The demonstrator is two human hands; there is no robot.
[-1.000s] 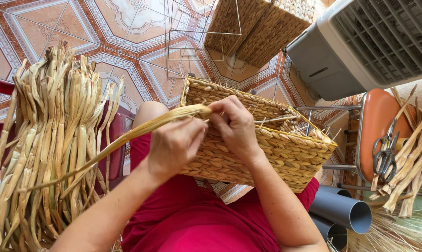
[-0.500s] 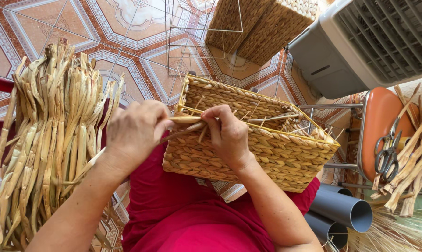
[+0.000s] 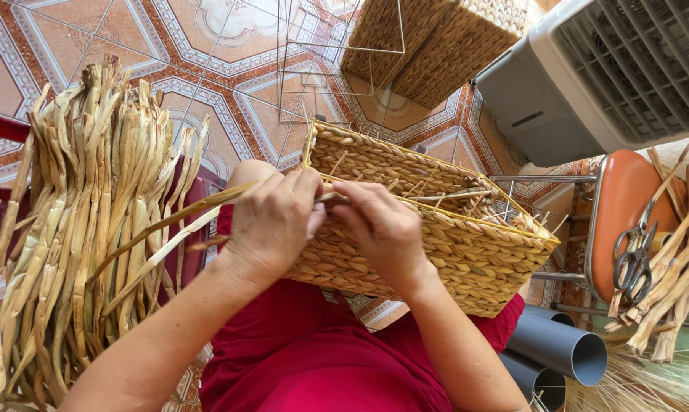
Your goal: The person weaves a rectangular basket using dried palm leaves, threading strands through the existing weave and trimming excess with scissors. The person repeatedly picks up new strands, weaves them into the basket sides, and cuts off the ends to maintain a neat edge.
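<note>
A rectangular woven straw basket (image 3: pixel 466 252) on a thin wire frame rests on my lap, over my red clothing. My left hand (image 3: pixel 272 221) is shut on a long dried straw strand (image 3: pixel 169 229) at the basket's near rim; the strand trails left and down. My right hand (image 3: pixel 382 229) lies against the same rim beside the left, its fingers pinching the strand's end where it enters the weave. Loose straw ends stick up inside the basket.
A thick bundle of dried straw (image 3: pixel 77 229) hangs over a red chair at left. Scissors (image 3: pixel 634 259) and more straw lie on an orange stool at right. Finished baskets (image 3: pixel 428 38), an empty wire frame (image 3: pixel 337 61), a grey cooler (image 3: pixel 611 69) and grey pipes (image 3: pixel 558 351) stand around on patterned tiles.
My left hand moved left to the basket's corner and back right along the rim, drawing the strand with it. The right hand stayed at the rim.
</note>
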